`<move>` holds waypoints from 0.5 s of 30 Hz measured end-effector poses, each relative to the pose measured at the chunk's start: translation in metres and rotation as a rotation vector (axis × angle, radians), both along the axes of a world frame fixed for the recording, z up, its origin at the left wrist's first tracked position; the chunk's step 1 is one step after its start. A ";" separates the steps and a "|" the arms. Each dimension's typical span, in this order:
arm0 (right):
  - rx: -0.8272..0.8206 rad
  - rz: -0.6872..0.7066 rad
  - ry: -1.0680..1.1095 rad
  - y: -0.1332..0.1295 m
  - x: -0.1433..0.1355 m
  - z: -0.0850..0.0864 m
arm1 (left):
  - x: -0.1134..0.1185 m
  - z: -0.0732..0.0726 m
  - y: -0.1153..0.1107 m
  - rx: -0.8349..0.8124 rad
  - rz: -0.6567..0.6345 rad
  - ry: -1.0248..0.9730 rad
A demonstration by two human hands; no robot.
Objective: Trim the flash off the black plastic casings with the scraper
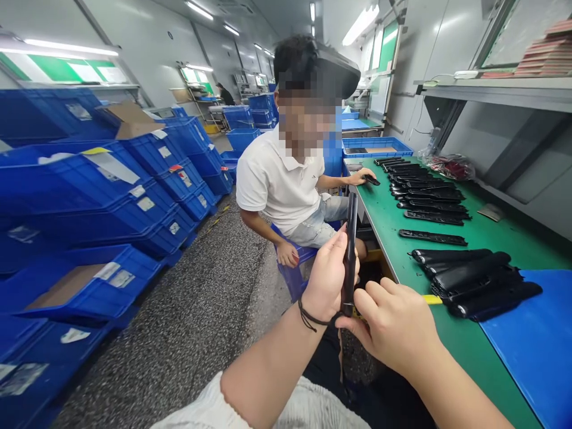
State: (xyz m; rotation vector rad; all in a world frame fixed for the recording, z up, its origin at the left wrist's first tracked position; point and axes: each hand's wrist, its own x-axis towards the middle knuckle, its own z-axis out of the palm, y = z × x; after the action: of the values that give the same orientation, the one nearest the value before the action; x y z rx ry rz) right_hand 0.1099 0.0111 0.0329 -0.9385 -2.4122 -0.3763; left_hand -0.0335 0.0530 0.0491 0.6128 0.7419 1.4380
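My left hand (329, 271) is wrapped round a long black plastic part (351, 238), which stands nearly upright in front of me. Close to the part's lower end is my right hand (393, 322), its fingers curled and a yellow-handled tool (432, 300) passing behind them; the tip is hidden. On the green table (384, 220) to the right lie several black parts (473, 277) in a pile, with one single part (432, 238) just beyond it and more parts in a row (429, 190) farther back.
A seated person (281, 179) in a white shirt is close ahead, one hand on a black piece at the table edge. Stacked blue bins (147, 202) line the left side. A blue mat (531, 339) covers the near right of the table; a shelf (500, 95) overhangs it.
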 end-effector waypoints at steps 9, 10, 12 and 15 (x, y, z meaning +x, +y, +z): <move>-0.031 -0.109 -0.095 0.008 0.006 -0.005 | -0.009 0.001 0.026 -0.275 0.215 -0.139; -0.112 -0.190 -0.144 0.009 0.009 -0.003 | -0.012 0.002 0.028 -0.279 0.227 -0.146; -0.255 -0.375 -0.302 0.012 0.018 -0.002 | -0.017 0.005 0.030 -0.277 0.241 -0.162; -0.407 -0.581 -0.527 0.014 0.029 0.000 | -0.022 0.009 0.029 -0.277 0.231 -0.188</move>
State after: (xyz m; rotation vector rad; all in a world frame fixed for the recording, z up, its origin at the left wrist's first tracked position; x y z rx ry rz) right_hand 0.1392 0.0249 0.0331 -1.9446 -2.6900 -0.3748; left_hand -0.0558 0.0820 0.0578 0.1794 0.8639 1.5441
